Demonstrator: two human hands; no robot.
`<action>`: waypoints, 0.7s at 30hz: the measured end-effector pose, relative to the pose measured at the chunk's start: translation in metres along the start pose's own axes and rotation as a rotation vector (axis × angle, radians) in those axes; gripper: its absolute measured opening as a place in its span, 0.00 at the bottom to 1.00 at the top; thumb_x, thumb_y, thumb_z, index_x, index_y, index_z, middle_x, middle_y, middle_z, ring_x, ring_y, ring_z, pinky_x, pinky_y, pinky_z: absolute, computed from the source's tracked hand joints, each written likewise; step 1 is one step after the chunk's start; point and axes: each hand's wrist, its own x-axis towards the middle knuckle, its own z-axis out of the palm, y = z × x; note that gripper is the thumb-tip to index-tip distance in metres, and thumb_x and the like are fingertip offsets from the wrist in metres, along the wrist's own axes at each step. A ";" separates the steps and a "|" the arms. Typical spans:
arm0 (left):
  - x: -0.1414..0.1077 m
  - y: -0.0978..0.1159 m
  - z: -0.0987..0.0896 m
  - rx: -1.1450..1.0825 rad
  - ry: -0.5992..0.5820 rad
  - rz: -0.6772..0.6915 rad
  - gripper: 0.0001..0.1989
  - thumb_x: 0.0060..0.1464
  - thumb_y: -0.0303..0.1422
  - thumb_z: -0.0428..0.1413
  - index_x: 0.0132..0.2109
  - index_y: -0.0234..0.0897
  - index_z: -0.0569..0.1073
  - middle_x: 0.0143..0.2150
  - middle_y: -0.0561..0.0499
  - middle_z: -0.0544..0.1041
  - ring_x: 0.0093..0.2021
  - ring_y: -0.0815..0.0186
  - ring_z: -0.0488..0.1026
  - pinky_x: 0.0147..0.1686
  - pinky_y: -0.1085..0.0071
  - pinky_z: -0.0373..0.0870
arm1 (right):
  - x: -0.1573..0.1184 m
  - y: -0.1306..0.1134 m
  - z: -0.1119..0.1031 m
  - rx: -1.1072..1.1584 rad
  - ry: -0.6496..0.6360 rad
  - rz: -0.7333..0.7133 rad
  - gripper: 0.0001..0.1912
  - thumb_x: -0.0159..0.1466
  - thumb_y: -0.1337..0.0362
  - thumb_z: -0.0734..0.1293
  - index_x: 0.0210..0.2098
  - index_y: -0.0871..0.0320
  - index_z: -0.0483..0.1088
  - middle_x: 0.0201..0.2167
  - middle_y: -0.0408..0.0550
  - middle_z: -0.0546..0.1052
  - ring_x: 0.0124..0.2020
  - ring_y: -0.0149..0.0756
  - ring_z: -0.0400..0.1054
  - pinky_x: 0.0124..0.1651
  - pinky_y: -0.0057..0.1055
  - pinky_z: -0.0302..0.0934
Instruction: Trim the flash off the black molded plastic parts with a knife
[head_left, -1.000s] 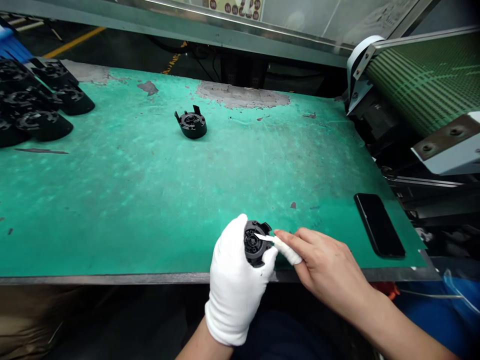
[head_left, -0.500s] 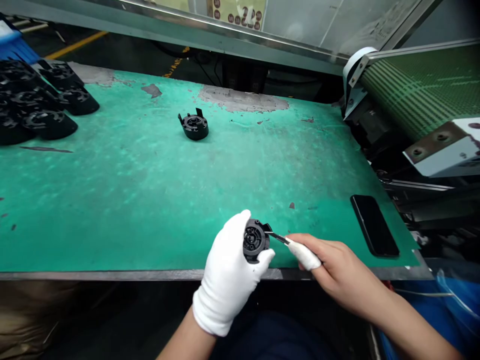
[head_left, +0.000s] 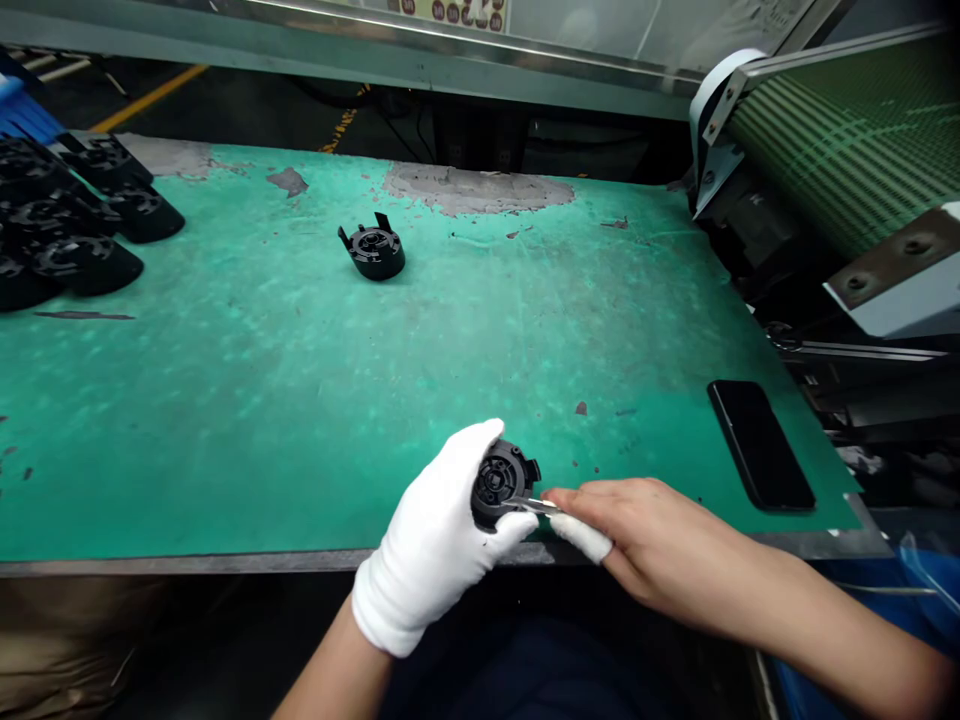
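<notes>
My left hand [head_left: 442, 520], in a white glove, is closed around a round black plastic part [head_left: 496, 482] near the bench's front edge. Ribs and a small centre hub show on the part's upward face. My right hand [head_left: 622, 530] is bare apart from a white cover on the thumb. It pinches a slim metal blade tool, seemingly a trimming knife [head_left: 534, 505], whose tip lies against the lower right rim of the part, close to my left thumb. The tool's handle is mostly hidden in my fingers.
A similar black part with upright tabs [head_left: 377, 250] stands farther back on the green bench [head_left: 300, 400]. Several more black parts [head_left: 90, 262] are stacked at the far left. A black phone [head_left: 761, 445] lies at the right, below a green conveyor belt [head_left: 840, 130].
The knife's tip has shifted from the part's upper right rim down to its lower right rim. My right hand has come closer to my left, and the part has turned slightly.
</notes>
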 end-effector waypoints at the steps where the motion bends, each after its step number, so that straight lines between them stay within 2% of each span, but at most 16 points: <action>1: 0.001 -0.001 -0.001 0.000 -0.012 -0.001 0.40 0.55 0.48 0.62 0.68 0.42 0.56 0.66 0.43 0.67 0.66 0.58 0.66 0.67 0.57 0.66 | 0.000 0.001 -0.002 -0.004 -0.001 -0.005 0.27 0.64 0.75 0.59 0.60 0.53 0.70 0.48 0.47 0.81 0.47 0.44 0.76 0.49 0.38 0.69; 6: 0.002 -0.003 -0.003 -0.016 -0.037 0.011 0.39 0.56 0.46 0.62 0.68 0.42 0.55 0.67 0.44 0.66 0.67 0.57 0.65 0.68 0.59 0.64 | 0.000 0.009 -0.004 -0.048 0.032 0.012 0.29 0.64 0.75 0.59 0.62 0.51 0.68 0.51 0.46 0.79 0.48 0.44 0.76 0.48 0.38 0.68; 10: 0.008 -0.003 -0.009 -0.056 -0.125 0.024 0.40 0.56 0.49 0.61 0.68 0.43 0.56 0.68 0.45 0.65 0.67 0.58 0.65 0.68 0.60 0.64 | 0.003 0.008 -0.006 0.001 -0.052 -0.055 0.27 0.64 0.76 0.59 0.60 0.53 0.70 0.47 0.47 0.80 0.45 0.42 0.75 0.46 0.35 0.66; 13: 0.013 -0.003 -0.014 -0.088 -0.192 0.049 0.40 0.55 0.51 0.61 0.68 0.44 0.56 0.67 0.46 0.66 0.66 0.60 0.66 0.67 0.62 0.65 | 0.006 0.008 -0.007 -0.006 -0.060 -0.077 0.28 0.63 0.76 0.60 0.60 0.53 0.69 0.47 0.48 0.80 0.44 0.42 0.75 0.44 0.34 0.66; 17: 0.015 -0.005 -0.015 -0.087 -0.195 0.087 0.40 0.55 0.48 0.62 0.68 0.44 0.55 0.67 0.47 0.66 0.66 0.61 0.65 0.68 0.64 0.63 | 0.005 0.011 0.000 -0.059 -0.005 -0.017 0.28 0.63 0.76 0.60 0.61 0.54 0.68 0.46 0.48 0.79 0.44 0.43 0.75 0.44 0.35 0.65; 21: 0.015 -0.005 -0.013 -0.089 -0.201 0.084 0.38 0.56 0.47 0.62 0.68 0.44 0.56 0.66 0.46 0.66 0.66 0.61 0.66 0.67 0.63 0.64 | 0.007 0.008 -0.002 -0.080 -0.045 -0.031 0.30 0.61 0.77 0.60 0.59 0.52 0.69 0.46 0.47 0.79 0.44 0.43 0.76 0.44 0.34 0.64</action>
